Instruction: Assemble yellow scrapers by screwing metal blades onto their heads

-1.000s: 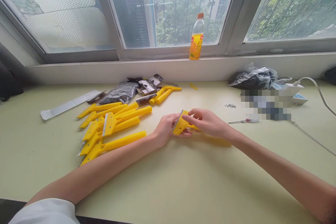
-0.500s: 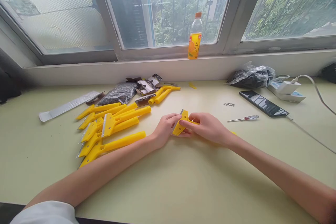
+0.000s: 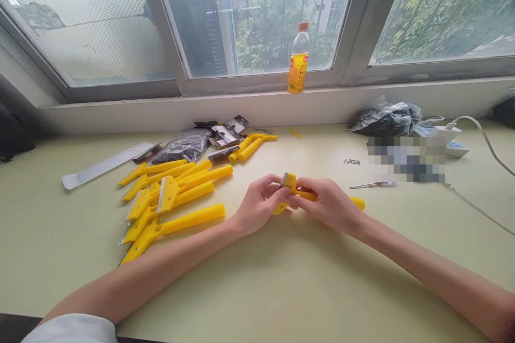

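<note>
Both my hands hold one yellow scraper above the middle of the table. My left hand pinches its wide head, thumb across the front and fingers behind. A grey metal blade edge shows along the head's upper left side. My right hand is wrapped round the handle, whose rounded end sticks out to the right past the hand. Left of my hands lies a pile of yellow scrapers, heads to the left, several with blades showing.
Behind the pile are a bag of dark parts, small cards and yellow handles. Small screws and a screwdriver lie to the right, near a blurred patch and a white cable. A bottle stands on the sill.
My left thumb has moved onto the scraper's head. My right hand has shifted back onto the handle, and the handle's end now shows more beyond it.
</note>
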Tool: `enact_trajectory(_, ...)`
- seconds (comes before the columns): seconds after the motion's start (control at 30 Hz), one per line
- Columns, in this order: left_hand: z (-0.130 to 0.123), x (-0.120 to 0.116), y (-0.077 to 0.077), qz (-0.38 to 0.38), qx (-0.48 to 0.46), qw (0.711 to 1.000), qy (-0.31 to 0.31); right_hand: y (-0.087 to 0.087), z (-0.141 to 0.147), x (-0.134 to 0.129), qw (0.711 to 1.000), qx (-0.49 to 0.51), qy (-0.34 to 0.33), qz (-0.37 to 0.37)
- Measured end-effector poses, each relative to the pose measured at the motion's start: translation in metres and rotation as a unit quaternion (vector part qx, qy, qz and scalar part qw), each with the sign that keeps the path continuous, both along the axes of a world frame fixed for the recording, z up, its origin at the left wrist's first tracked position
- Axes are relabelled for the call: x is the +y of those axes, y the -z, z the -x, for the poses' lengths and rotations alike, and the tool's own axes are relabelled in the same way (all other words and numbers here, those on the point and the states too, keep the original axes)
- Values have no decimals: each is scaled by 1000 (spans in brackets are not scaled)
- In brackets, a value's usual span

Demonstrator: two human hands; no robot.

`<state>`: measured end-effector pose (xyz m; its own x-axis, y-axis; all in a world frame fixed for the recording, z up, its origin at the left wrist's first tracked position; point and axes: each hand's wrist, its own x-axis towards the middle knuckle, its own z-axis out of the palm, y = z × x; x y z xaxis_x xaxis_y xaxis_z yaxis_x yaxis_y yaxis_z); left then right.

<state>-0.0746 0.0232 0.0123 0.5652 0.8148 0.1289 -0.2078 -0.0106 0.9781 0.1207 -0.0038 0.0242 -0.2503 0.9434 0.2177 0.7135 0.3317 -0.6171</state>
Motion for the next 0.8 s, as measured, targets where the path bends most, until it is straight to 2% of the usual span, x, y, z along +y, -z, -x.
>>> enact_trajectory(0.13, 0, -6, 2, -51, 16, 998, 25, 4, -8, -11, 999, 22, -38, -4)
enact_trajectory(0.37, 4, -12, 2, -131, 69, 989, 10, 13, -8, -20, 997, 13, -41, -58)
enact_trajectory(0.53, 4, -14, 1, -174, 98, 979, 24, 16, -11, -27, 995, 1, -42, -85)
enact_trajectory(0.63, 3, -14, 3, -168, 103, 980, 11, 10, -13, -27, 994, 15, -53, -96)
enact_trajectory(0.73, 0, -13, 3, -119, 97, 988, -11, 1, -30, -20, 988, 23, -61, -139)
enact_trajectory(0.8, -1, -11, 2, -74, 85, 993, -16, -2, -57, -13, 978, 9, 2, -207)
